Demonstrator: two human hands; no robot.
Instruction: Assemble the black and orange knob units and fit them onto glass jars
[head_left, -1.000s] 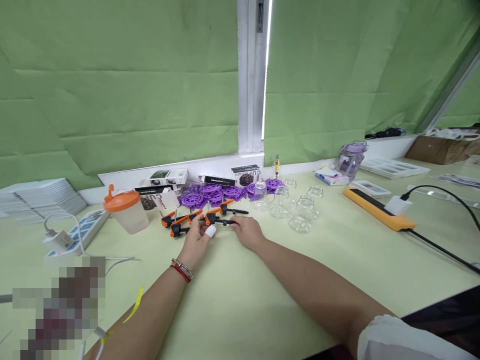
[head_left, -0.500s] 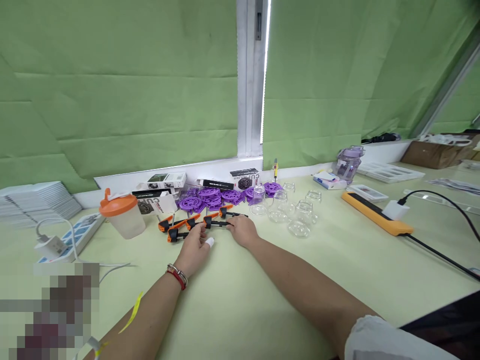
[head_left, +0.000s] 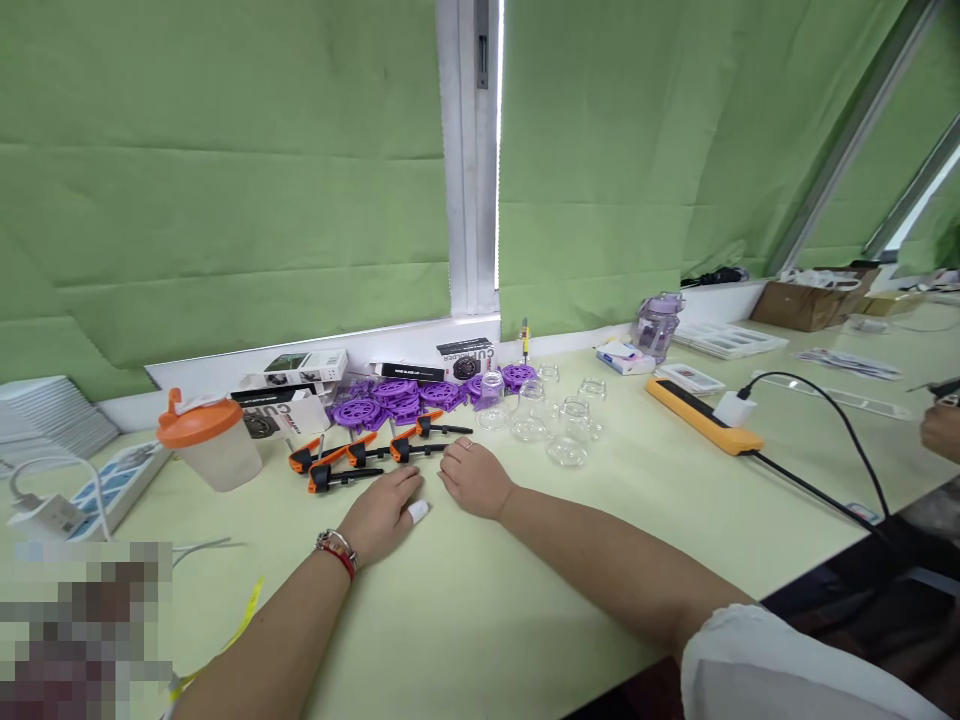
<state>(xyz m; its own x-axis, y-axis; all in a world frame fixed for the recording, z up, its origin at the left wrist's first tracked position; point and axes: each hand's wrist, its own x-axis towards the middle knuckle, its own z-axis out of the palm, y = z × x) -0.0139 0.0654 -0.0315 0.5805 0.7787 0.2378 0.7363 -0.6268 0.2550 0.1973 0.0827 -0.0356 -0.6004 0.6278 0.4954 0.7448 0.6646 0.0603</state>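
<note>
My left hand (head_left: 380, 518) lies palm down on the pale table, fingers out and together, a white wrap on its thumb. Its fingertips are just short of the black handles of several orange-and-black clamp-like pieces (head_left: 334, 477), laid in a loose cluster with thin metal pins. My right hand (head_left: 476, 482), with a ring, rests on the table close beside it, fingers lying forward and slightly bent. Neither hand holds anything that I can see. Behind the pieces is a pile of purple spoked plastic discs (head_left: 401, 398). Several small clear glass cups (head_left: 568, 450) stand to the right.
Opened cup holder boxes (head_left: 292, 412) lie at the back left, near an orange-lidded shaker cup (head_left: 217, 455). A white power strip (head_left: 124, 485) is at left, an orange one (head_left: 701, 420) at right with a black cable. Another person's hand (head_left: 942, 432) shows at the right edge.
My view has turned to the right, so things shift left in the picture. Both hands have drawn back slightly from the clamp-like pieces. Another person's hand has come into view at right.
</note>
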